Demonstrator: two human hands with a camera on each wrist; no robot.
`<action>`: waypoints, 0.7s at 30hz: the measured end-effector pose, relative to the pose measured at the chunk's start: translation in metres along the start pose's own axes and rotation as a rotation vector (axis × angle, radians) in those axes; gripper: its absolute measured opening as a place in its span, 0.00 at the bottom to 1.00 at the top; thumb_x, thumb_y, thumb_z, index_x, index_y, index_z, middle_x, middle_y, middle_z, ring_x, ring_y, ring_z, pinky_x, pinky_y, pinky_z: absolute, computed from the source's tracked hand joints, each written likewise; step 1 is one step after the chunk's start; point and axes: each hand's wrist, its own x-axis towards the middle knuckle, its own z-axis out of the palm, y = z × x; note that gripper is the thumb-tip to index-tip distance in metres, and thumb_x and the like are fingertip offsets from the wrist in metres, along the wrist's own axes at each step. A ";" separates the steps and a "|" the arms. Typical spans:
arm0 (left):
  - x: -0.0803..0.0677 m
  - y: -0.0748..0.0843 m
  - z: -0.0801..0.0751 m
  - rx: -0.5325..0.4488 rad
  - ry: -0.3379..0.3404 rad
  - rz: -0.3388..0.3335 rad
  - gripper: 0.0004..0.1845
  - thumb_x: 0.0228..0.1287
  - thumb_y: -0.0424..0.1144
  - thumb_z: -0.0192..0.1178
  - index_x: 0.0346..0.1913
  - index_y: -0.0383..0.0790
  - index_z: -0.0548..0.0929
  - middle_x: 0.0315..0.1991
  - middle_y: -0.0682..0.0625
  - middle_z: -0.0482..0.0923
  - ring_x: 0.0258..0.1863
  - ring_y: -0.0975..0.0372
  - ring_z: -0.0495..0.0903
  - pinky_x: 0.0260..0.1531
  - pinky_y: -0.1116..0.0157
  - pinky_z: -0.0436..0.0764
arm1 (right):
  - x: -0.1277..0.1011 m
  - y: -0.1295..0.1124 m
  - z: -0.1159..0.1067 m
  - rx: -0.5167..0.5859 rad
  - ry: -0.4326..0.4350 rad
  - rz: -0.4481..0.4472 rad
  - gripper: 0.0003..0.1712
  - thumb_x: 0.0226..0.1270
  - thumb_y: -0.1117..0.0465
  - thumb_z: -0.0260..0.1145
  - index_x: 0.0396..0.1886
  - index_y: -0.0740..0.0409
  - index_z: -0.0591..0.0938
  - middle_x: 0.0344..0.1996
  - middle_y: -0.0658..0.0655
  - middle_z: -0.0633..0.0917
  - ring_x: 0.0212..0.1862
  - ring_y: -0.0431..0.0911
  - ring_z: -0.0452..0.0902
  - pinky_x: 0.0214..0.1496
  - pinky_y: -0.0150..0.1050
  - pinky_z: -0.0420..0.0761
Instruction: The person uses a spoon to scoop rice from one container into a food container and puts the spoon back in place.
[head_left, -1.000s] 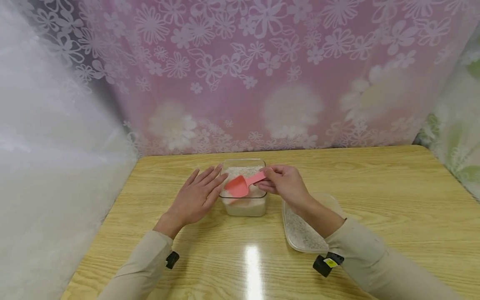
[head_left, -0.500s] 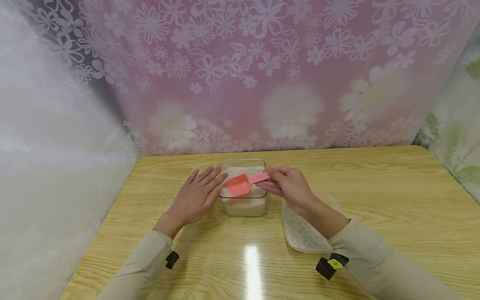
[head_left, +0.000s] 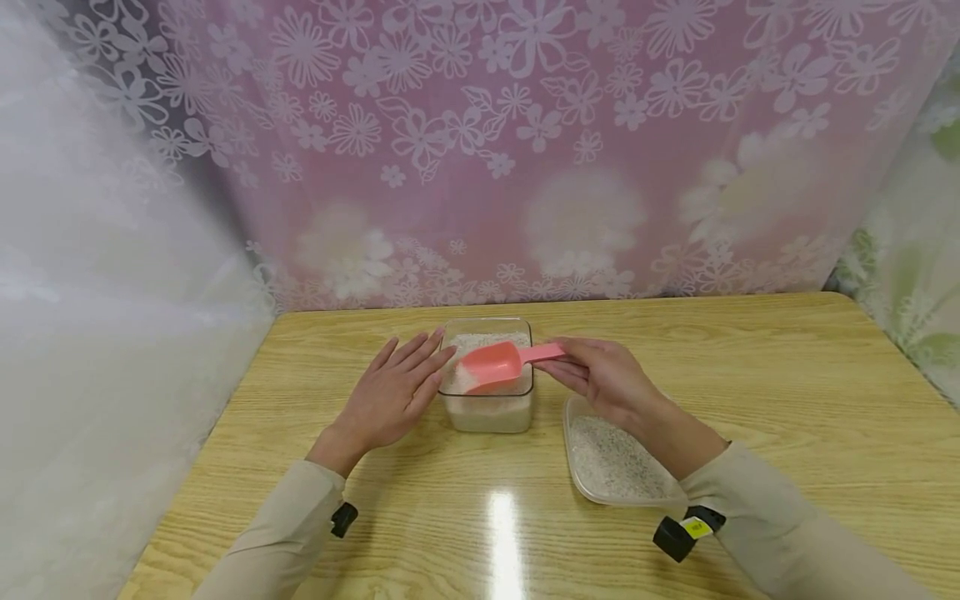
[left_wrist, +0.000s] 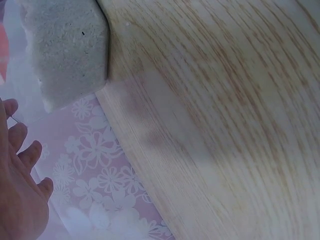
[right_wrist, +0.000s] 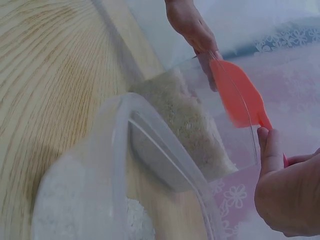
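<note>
My right hand (head_left: 611, 379) pinches the handle of a pink scoop (head_left: 497, 365). The scoop's bowl is over a clear square container (head_left: 491, 414) partly filled with pale grains that look like rice (right_wrist: 182, 117). Pale grains show at the scoop's tip; whether they lie in it or below it I cannot tell. With fingers extended, my left hand (head_left: 390, 396) rests its fingertips at the container's left rim. Under my right forearm stands a second, translucent tub (head_left: 588, 493) with greyish-white grains in it, partly hidden by the arm.
Both containers stand on a wood-grain table (head_left: 420, 517). A pink flowered curtain (head_left: 465, 208) hangs behind its far edge, and a whitish sheet (head_left: 112, 333) hangs along the left side. A bright reflection lies on the tabletop near the front.
My right hand has moved to the right and slightly nearer with the scoop, so the scoop's bowl sits further right over the container. My left hand has kept its place.
</note>
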 end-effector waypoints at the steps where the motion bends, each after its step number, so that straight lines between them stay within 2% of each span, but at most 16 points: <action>1: 0.000 0.000 0.000 0.001 0.000 0.000 0.27 0.78 0.54 0.30 0.74 0.53 0.60 0.74 0.53 0.51 0.73 0.58 0.49 0.71 0.53 0.42 | -0.001 0.000 -0.002 0.019 -0.006 0.001 0.13 0.76 0.65 0.51 0.52 0.68 0.77 0.40 0.62 0.86 0.44 0.48 0.84 0.52 0.36 0.77; 7: 0.000 0.001 0.000 -0.003 -0.005 -0.006 0.27 0.78 0.53 0.30 0.74 0.53 0.60 0.74 0.53 0.50 0.73 0.58 0.49 0.70 0.52 0.43 | -0.005 -0.007 -0.010 0.087 -0.010 0.008 0.12 0.75 0.65 0.54 0.47 0.66 0.81 0.40 0.64 0.86 0.44 0.49 0.84 0.52 0.35 0.78; 13: 0.000 0.001 0.000 -0.008 -0.011 -0.012 0.26 0.78 0.53 0.31 0.74 0.53 0.60 0.74 0.53 0.49 0.73 0.59 0.48 0.70 0.52 0.44 | -0.013 -0.024 -0.017 0.169 -0.033 0.015 0.11 0.73 0.65 0.57 0.43 0.66 0.83 0.41 0.66 0.85 0.44 0.49 0.84 0.50 0.34 0.78; 21: 0.000 0.000 0.002 -0.003 -0.005 -0.010 0.26 0.78 0.54 0.29 0.74 0.54 0.60 0.74 0.54 0.49 0.73 0.59 0.49 0.70 0.52 0.43 | -0.029 -0.044 -0.026 0.178 -0.068 -0.021 0.11 0.73 0.65 0.57 0.45 0.66 0.83 0.42 0.66 0.85 0.45 0.50 0.83 0.50 0.35 0.79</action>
